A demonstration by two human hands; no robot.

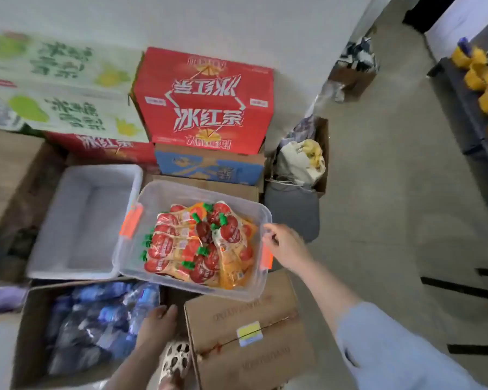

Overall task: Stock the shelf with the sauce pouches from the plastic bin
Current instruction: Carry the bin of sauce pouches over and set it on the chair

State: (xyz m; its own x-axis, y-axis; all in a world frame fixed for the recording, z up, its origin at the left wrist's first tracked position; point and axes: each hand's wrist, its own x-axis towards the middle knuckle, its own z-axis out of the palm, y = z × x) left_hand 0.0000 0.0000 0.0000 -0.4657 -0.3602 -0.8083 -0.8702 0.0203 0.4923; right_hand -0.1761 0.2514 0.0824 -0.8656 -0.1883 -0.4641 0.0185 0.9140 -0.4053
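A clear plastic bin [152, 198] with orange handle clips rests on cardboard boxes in the middle of the view. Inside it lies a heap of red and yellow sauce pouches [200, 243] with green caps. My right hand [285, 246] is at the bin's right rim, fingers curled over the edge by the orange clip. My left hand [158, 322] hovers lower down, just below the bin's near-left corner, fingers stretched out and holding nothing. A dark low shelf [462, 108] runs along the far right.
An empty white foam box [82, 220] sits left of the bin. A carton of water bottles [90, 327] and a sealed brown carton [248, 333] are in front. Red, green and blue drink cartons [206, 99] are stacked behind. Yellow packs [482, 77] lie on the shelf.
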